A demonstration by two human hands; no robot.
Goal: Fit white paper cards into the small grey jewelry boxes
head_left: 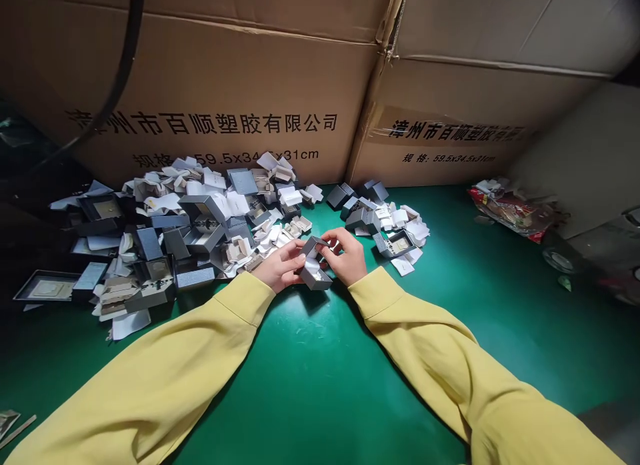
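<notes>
Head view: open grey box (317, 279) held over the green surface (320, 385), near centre; left hand (280, 266) pinches its side at 9 o'clock; right hand (349, 257) pinches its rim at 2 o'clock; larger heap of boxes and papers (204, 210) at 10 o'clock; smaller heap (364, 221) at 2; printed cartons (240, 71) at 12.

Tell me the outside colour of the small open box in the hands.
The small open rectangular box is dark grey outside; the head view shows it.

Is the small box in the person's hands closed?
No, the grey box is held open between the left hand and right hand, white showing inside.
</notes>
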